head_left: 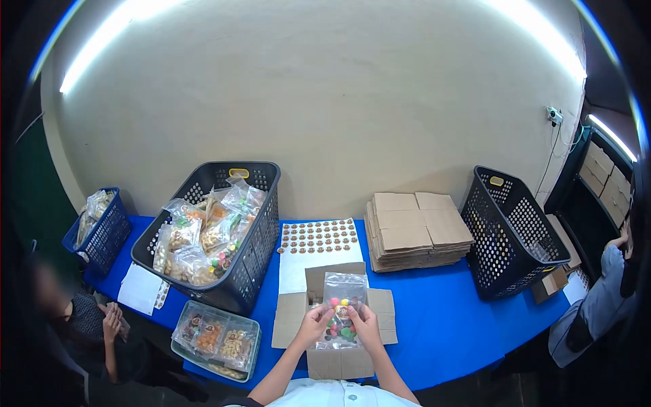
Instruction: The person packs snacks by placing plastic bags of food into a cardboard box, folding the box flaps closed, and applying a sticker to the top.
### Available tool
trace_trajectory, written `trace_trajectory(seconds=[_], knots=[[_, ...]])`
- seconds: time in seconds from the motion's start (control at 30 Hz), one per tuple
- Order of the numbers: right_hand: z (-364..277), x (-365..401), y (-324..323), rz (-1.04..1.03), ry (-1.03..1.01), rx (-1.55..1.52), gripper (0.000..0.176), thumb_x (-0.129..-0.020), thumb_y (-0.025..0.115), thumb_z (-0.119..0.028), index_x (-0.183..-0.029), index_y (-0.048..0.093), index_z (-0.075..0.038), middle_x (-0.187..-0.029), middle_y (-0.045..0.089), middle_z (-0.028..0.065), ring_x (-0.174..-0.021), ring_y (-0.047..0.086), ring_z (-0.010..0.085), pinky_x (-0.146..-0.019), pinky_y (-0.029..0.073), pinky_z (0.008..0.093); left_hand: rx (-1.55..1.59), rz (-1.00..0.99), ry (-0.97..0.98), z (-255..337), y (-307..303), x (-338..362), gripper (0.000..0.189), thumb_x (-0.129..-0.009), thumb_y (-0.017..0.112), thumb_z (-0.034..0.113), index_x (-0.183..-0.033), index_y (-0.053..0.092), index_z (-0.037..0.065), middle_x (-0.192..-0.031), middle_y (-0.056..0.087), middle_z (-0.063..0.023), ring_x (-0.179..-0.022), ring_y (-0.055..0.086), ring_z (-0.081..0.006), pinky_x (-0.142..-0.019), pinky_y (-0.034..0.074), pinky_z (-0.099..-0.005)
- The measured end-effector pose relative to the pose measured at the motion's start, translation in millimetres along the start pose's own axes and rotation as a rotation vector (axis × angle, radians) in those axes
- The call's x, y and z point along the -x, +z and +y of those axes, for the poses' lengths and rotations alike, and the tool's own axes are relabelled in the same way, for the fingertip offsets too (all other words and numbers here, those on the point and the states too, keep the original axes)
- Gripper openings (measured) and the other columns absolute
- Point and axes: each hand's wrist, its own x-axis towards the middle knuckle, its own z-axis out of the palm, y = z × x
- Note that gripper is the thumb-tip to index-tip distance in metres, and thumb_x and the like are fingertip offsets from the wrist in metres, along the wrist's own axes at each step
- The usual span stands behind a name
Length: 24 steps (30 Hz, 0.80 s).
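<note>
Between my two hands is a clear zip bag (346, 285) of colourful candies, with a small round sticker (342, 313) on its front. My left hand (314, 327) pinches the bag's left side, thumb close to the sticker. On the right side, my right hand (366, 328) grips it the same way. The bag is above an open cardboard box (289, 320), whose flaps are spread outward. The bag and my hands hide most of the box's inside. Behind the box lies a sheet of round stickers (319, 237), its lower part bare.
A large dark basket (254, 261) of snack bags stands left, near a plastic tub (255, 346) of bags and a blue basket (108, 234). Flattened cartons (417, 230) and another basket (515, 271) stand right. People are at both sides (597, 305) (74, 325).
</note>
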Motion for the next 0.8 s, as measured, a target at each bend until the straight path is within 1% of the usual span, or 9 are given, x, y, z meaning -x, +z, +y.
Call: trace_trajectory(seconds=[0.03,0.17,0.27,0.37,0.47,0.57,0.67,0.77,0.8], knots=[[-4,-1,-2,-0.006,-0.015,-0.008,0.026,-0.086,0.059,-0.027,-0.095,0.059,-0.003,-0.077,0.058,-0.0021,-0.061,0.048,0.0017,-0.048,0.036,0.0158,-0.063,-0.023,0.074,-6,-1,-2,0.023,-0.085,0.060,0.023,-0.094,0.060,0.002,-0.077,0.059,-0.0013,-0.058,0.053,-0.0065,-0.049,0.048,-0.0219],[11,-2,-8,-0.053,-0.170,0.048,0.026,-0.084,0.062,-0.024,-0.098,0.058,-0.003,-0.079,0.059,-0.0017,-0.062,0.049,0.0021,-0.050,0.037,0.0162,0.003,-0.059,-0.107,5,8,5,0.022,-0.086,0.060,0.022,-0.095,0.060,0.002,-0.078,0.059,-0.0006,-0.062,0.054,-0.0057,-0.053,0.048,-0.0211],[17,1,-13,-0.050,-0.026,-0.016,0.027,-0.083,0.064,-0.022,-0.099,0.057,-0.002,-0.079,0.059,-0.0016,-0.061,0.048,0.0024,-0.051,0.037,0.0164,0.015,-0.035,-0.149,1,9,5,0.022,-0.086,0.059,0.022,-0.095,0.060,0.002,-0.078,0.059,-0.0004,-0.062,0.054,-0.0055,-0.053,0.048,-0.0207],[5,7,-8,-0.038,0.008,-0.072,0.027,-0.083,0.063,-0.023,-0.099,0.057,-0.002,-0.079,0.058,-0.0013,-0.062,0.048,0.0028,-0.051,0.037,0.0168,0.023,-0.036,-0.155,1,7,9,0.022,-0.086,0.059,0.022,-0.096,0.060,0.003,-0.078,0.059,-0.0003,-0.062,0.054,-0.0055,-0.053,0.048,-0.0208],[20,9,-9,-0.058,-0.128,0.009,0.028,-0.084,0.062,-0.022,-0.100,0.056,0.000,-0.079,0.058,-0.0002,-0.062,0.049,0.0035,-0.051,0.037,0.0171,0.039,-0.047,-0.136,1,4,13,0.023,-0.085,0.060,0.022,-0.098,0.060,0.003,-0.078,0.060,-0.0005,-0.061,0.054,-0.0059,-0.053,0.048,-0.0210],[19,12,-7,-0.045,-0.183,0.049,0.029,-0.084,0.061,-0.022,-0.102,0.055,0.001,-0.082,0.058,0.0010,-0.063,0.049,0.0040,-0.051,0.036,0.0173,0.019,-0.072,-0.117,2,2,17,0.025,-0.085,0.061,0.021,-0.102,0.059,0.003,-0.082,0.061,-0.0014,-0.063,0.056,-0.0064,-0.054,0.048,-0.0206],[11,12,-5,-0.017,-0.152,-0.095,0.029,-0.082,0.064,-0.017,-0.102,0.054,0.000,-0.086,0.059,0.0021,-0.069,0.052,0.0054,-0.057,0.041,0.0177,-0.058,-0.084,-0.104,6,2,19,0.028,-0.084,0.062,0.020,-0.106,0.058,0.002,-0.086,0.062,-0.0029,-0.066,0.057,-0.0073,-0.057,0.048,-0.0202],[10,12,-4,-0.044,-0.257,-0.050,0.030,-0.078,0.067,-0.010,-0.103,0.053,0.000,-0.089,0.059,0.0029,-0.078,0.056,0.0073,-0.066,0.044,0.0198,-0.079,-0.074,-0.072,3,1,19,0.031,-0.082,0.064,0.018,-0.108,0.057,0.001,-0.089,0.062,-0.0040,-0.069,0.058,-0.0078,-0.058,0.047,-0.0194],[9,15,-4,-0.045,-0.218,-0.072,0.030,-0.077,0.068,-0.008,-0.103,0.053,0.000,-0.089,0.059,0.0030,-0.080,0.056,0.0079,-0.069,0.045,0.0204,-0.048,-0.065,-0.040,6,3,20,0.031,-0.082,0.064,0.017,-0.108,0.057,0.000,-0.088,0.062,-0.0041,-0.068,0.059,-0.0079,-0.057,0.047,-0.0192]])
